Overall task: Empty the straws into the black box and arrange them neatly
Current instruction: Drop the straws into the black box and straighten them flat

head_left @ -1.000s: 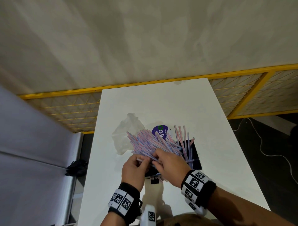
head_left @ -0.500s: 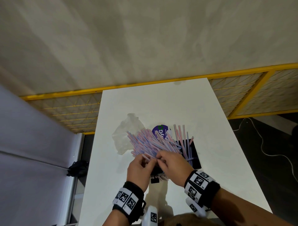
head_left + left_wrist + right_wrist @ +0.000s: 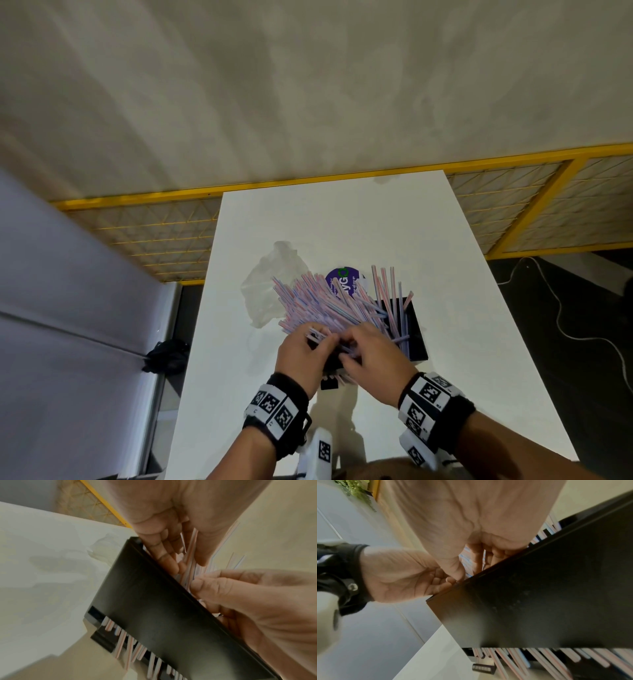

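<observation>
A black box (image 3: pixel 412 329) stands on the white table (image 3: pixel 342 219), holding a splayed bunch of pink-and-blue striped straws (image 3: pixel 329 305) that fans out up and to the left over its rim. My left hand (image 3: pixel 303 353) and right hand (image 3: pixel 373 353) meet at the box's near edge, fingers curled into the straws. In the left wrist view my left hand (image 3: pixel 173 555) has its fingers among the straws (image 3: pixel 190 561) just inside the box wall (image 3: pixel 154 601). The right wrist view shows my right hand (image 3: pixel 481 558) gripping straws (image 3: pixel 467 558) above the box (image 3: pixel 539 588). Straw ends (image 3: pixel 556 658) poke out of the box's bottom opening.
An empty clear plastic bag (image 3: pixel 270 284) lies crumpled left of the straws, and a purple round label (image 3: pixel 342 282) shows behind them. A yellow mesh fence (image 3: pixel 154 233) borders the table's far side. A cable (image 3: pixel 561 322) runs over the dark floor at the right.
Both hands have stayed at the near edge of the box, drawing slightly closer together over the straws. The straw bunch has shifted only a little.
</observation>
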`<state>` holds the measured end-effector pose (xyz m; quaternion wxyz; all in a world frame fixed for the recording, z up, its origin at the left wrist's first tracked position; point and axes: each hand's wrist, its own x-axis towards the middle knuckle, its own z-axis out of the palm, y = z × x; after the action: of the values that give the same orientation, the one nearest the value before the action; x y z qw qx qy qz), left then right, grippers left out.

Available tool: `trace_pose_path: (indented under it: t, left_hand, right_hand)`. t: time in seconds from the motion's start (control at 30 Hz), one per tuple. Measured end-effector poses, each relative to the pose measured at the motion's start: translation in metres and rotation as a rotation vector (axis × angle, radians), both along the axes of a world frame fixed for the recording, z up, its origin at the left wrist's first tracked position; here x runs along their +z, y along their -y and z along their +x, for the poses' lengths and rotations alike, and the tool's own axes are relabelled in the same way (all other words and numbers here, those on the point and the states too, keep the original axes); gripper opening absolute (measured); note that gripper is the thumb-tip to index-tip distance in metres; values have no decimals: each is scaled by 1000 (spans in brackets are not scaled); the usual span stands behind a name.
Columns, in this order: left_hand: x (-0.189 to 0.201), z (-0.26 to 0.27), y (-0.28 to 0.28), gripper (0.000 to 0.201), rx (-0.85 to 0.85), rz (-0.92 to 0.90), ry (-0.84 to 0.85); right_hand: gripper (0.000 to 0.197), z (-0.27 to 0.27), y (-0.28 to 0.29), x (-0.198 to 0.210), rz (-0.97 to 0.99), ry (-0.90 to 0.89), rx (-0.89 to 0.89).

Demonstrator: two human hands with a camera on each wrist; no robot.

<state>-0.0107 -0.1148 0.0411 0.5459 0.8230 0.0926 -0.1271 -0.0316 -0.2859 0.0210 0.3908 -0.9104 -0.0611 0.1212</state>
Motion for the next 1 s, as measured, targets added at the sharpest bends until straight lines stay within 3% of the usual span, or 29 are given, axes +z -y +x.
trace_pose_path:
  t: [0.43, 0.67, 0.77, 0.83, 1.0]
  left_hand:
    - [60, 18, -15, 16, -119, 238, 273]
    - [106, 17, -23, 14, -140, 263, 437]
    - [111, 11, -21, 11, -118, 185, 426]
    - [108, 7, -15, 10, -99, 40, 383]
    - [80, 3, 4, 11, 48, -331, 188]
  right_hand:
    - [18, 2, 3, -1, -66, -25, 89]
    - [28, 7, 8, 17, -93, 37, 110]
    - [46, 10, 12, 32, -35, 85, 93]
    - [49, 12, 11, 42, 3, 112, 88]
    - [9, 15, 15, 50, -24, 152, 106]
